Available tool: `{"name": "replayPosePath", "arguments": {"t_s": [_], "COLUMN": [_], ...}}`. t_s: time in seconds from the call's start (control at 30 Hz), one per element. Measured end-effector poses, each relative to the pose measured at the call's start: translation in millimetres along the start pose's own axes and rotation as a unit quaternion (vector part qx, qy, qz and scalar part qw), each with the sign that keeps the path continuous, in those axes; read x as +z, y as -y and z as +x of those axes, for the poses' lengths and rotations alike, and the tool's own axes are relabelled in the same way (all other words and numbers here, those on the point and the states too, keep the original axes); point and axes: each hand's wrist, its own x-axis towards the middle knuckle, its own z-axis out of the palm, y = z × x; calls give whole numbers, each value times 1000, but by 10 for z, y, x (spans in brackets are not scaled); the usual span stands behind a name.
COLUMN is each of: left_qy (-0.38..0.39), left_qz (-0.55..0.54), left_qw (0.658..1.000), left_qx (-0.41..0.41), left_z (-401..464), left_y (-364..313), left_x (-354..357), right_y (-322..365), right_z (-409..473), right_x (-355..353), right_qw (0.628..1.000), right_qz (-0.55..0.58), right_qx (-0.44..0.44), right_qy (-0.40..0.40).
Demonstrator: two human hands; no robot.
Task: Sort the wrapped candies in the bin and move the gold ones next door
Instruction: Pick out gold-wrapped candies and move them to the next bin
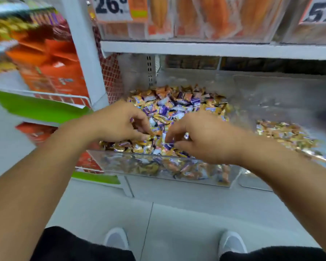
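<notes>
A clear plastic bin (169, 172) on the low shelf holds a heap of mixed wrapped candies (177, 106), purple, white, orange and gold. The neighbouring clear bin (256, 183) to the right holds a thinner layer of gold candies (288, 136). My left hand (118, 121) is over the front left of the heap, fingers curled down, pinching a gold candy (150, 136) at its fingertips. My right hand (199, 138) hovers over the front middle of the heap with fingers curled into the candies; whether it holds one is hidden by the fingers.
A white shelf board (214, 48) runs above the bins with orange packets and price tags. A white upright post (85, 53) stands left of the bin, with orange boxes (51, 68) in wire racks beyond it. Grey floor tiles and my two white shoes (117, 239) lie below.
</notes>
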Motion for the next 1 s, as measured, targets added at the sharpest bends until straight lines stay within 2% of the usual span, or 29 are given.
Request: {"name": "replayPosePath", "arguments": {"t_s": [0.07, 0.17, 0.23, 0.3, 0.33, 0.47, 0.6, 0.7, 0.83, 0.9, 1.0], "left_qy": [7, 4, 14, 19, 16, 10, 16, 32, 39, 39, -2], "left_qz": [-4, 0, 30, 55, 66, 85, 17, -27, -8, -18, -159], "left_qw": [1000, 1000, 999, 998, 997, 995, 998, 998, 999, 999, 987], "left_qx": [-12, -14, 18, 40, 41, 52, 55, 47, 21, 18, 4], "left_z": [-74, -129, -114, -84, -62, 9, -9, 6, 48, 23, -27], "left_y": [111, 224, 272, 287, 284, 250, 251, 257, 272, 254, 191], "left_x": [-4, 36, 74, 107, 118, 157, 161, 163, 183, 167, 88], "right_y": [-82, -147, -112, -57, -67, -211, -302, -315, -310, -306, -337], "right_z": [213, 416, 514, 569, 582, 533, 480, 447, 417, 414, 440], "right_x": [132, 188, 234, 263, 253, 157, 129, 111, 73, 30, -14], "right_qw": [996, 961, 960, 969, 966, 951, 926, 929, 932, 916, 845], "right_qz": [20, 159, 141, 89, 106, 239, 333, 325, 313, 351, 480], "right_qx": [40, 114, 95, 67, 78, 137, 164, 172, 181, 192, 235], "right_qy": [83, 196, 222, 221, 221, 142, 68, 48, -15, -21, -15]}}
